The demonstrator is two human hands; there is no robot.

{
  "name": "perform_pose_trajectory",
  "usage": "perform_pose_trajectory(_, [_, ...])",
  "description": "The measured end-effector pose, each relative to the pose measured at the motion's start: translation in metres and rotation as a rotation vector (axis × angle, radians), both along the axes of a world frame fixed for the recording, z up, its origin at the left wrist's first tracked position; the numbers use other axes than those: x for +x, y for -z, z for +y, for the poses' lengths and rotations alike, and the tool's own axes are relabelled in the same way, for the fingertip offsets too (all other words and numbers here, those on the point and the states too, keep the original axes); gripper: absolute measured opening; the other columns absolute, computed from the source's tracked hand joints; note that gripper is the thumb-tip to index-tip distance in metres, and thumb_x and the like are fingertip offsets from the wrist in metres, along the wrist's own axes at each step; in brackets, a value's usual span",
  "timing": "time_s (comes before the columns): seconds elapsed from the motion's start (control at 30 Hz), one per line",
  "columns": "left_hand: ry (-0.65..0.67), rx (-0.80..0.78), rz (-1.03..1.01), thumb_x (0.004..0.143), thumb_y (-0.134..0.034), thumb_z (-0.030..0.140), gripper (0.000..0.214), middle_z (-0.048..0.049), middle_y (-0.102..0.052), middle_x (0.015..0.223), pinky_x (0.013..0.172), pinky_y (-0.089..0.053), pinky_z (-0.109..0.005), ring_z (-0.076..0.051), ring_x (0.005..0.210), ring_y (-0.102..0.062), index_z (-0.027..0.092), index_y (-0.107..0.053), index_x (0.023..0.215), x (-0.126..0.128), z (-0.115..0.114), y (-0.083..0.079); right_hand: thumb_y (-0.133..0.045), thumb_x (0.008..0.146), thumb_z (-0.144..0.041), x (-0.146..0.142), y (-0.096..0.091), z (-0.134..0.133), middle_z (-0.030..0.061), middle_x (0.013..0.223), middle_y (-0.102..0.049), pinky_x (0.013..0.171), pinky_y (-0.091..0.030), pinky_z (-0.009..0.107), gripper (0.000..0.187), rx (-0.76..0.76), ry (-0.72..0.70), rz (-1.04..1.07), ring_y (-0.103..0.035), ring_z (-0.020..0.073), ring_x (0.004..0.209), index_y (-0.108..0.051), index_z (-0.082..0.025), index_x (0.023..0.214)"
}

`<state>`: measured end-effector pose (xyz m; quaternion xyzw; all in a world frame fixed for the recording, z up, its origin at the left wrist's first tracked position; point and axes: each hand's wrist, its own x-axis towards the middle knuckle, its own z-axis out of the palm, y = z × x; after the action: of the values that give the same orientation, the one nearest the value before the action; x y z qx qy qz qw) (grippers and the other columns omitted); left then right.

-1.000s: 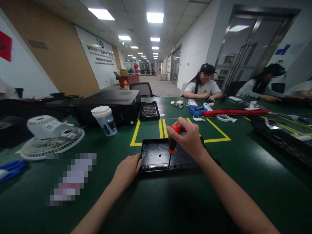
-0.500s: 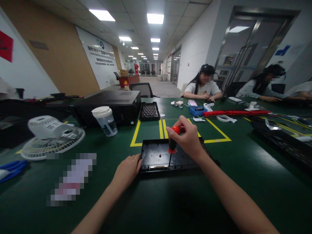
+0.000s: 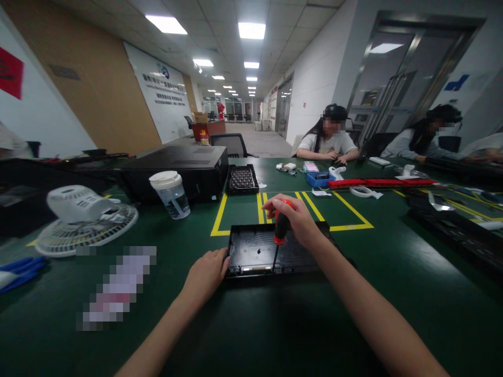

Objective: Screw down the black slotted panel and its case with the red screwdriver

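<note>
A shallow black plastic casing [image 3: 251, 243] lies flat on the green table, its open inner side facing up. My left hand [image 3: 208, 269] grips the casing's left edge, thumb over the rim. In my right hand [image 3: 293, 217] is a red and black screwdriver [image 3: 280, 229], held nearly upright by its handle. Its shaft points down to the casing's near edge, right of a pale strip there. The tip is too small to tell whether a screw lies under it.
Left stand a lidded plastic cup [image 3: 170, 193], a white fan [image 3: 86, 220] and a large black case [image 3: 176, 167]. Yellow tape [image 3: 349, 228] marks the table beyond the casing. Further off are a black tray [image 3: 242, 179], a blue box [image 3: 319, 179] and a seated person [image 3: 328, 139].
The fingers of my right hand have shifted round the screwdriver handle, and the hand sits slightly lower. My left hand keeps its place on the casing.
</note>
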<state>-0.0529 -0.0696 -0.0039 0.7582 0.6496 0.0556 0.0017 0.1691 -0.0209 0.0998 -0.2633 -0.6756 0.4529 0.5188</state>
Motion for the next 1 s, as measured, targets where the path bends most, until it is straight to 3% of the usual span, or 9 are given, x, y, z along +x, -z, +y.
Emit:
perform_pose_trajectory(0.13, [-0.001, 0.003, 0.009, 0.090, -0.032, 0.032, 0.037, -0.0115, -0.064, 0.105, 0.081, -0.045, -0.032, -0.021, 0.094, -0.059, 0.014, -0.055, 0.113, 0.001, -0.001, -0.002, -0.055, 0.080, -0.030, -0.005, 0.005, 0.000, 0.0058, 0.089, -0.064, 0.075, -0.050, 0.032, 0.018, -0.126, -0.195, 0.228, -0.064, 0.0150, 0.077, -0.063, -0.014, 0.083])
perform_pose_trajectory(0.23, [-0.003, 0.003, 0.009, 0.090, -0.033, 0.032, 0.036, -0.0113, -0.064, 0.104, 0.080, -0.046, -0.031, -0.021, 0.093, -0.060, 0.015, -0.055, 0.112, 0.001, -0.002, -0.003, -0.056, 0.080, -0.029, -0.006, 0.007, -0.001, 0.0067, 0.095, -0.065, 0.065, -0.053, 0.031, 0.015, -0.173, -0.277, 0.289, -0.066, 0.0162, 0.071, -0.060, -0.015, 0.086])
perform_pose_trajectory(0.4, [0.013, 0.011, 0.003, 0.090, -0.033, 0.032, 0.036, -0.0111, -0.064, 0.104, 0.079, -0.046, -0.031, -0.021, 0.093, -0.060, 0.014, -0.055, 0.112, 0.001, -0.001, -0.001, -0.059, 0.078, -0.029, -0.005, 0.010, -0.001, 0.0028, 0.077, -0.067, 0.049, -0.050, 0.025, 0.014, -0.141, -0.332, 0.312, -0.064, 0.0139, 0.053, -0.058, -0.015, 0.080])
perform_pose_trajectory(0.57, [0.003, 0.011, 0.009, 0.090, -0.032, 0.032, 0.037, -0.0110, -0.064, 0.103, 0.078, -0.046, -0.032, -0.021, 0.093, -0.060, 0.015, -0.055, 0.113, 0.000, 0.000, 0.000, -0.062, 0.077, -0.031, -0.005, 0.012, 0.000, -0.0044, 0.055, -0.056, 0.036, -0.038, 0.017, 0.022, -0.145, -0.315, 0.331, -0.052, 0.0074, 0.038, -0.051, -0.015, 0.069])
perform_pose_trajectory(0.83, [-0.015, -0.015, 0.002, 0.090, -0.032, 0.032, 0.037, -0.0109, -0.064, 0.105, 0.079, -0.046, -0.032, -0.021, 0.094, -0.060, 0.015, -0.055, 0.114, 0.002, -0.002, -0.004, -0.063, 0.074, -0.040, -0.006, 0.011, -0.002, -0.0057, 0.052, -0.048, 0.036, -0.033, 0.017, 0.030, -0.153, -0.367, 0.332, -0.044, 0.0054, 0.036, -0.049, -0.015, 0.066])
perform_pose_trajectory(1.0, [-0.012, -0.013, -0.007, 0.090, -0.032, 0.032, 0.037, -0.0115, -0.063, 0.106, 0.080, -0.047, -0.033, -0.022, 0.094, -0.059, 0.014, -0.054, 0.114, 0.001, -0.001, -0.003, -0.043, 0.082, -0.035, -0.005, 0.009, -0.003, -0.0019, 0.054, -0.049, 0.039, -0.035, 0.021, 0.028, -0.188, -0.472, 0.343, -0.047, 0.0088, 0.040, -0.054, -0.014, 0.068])
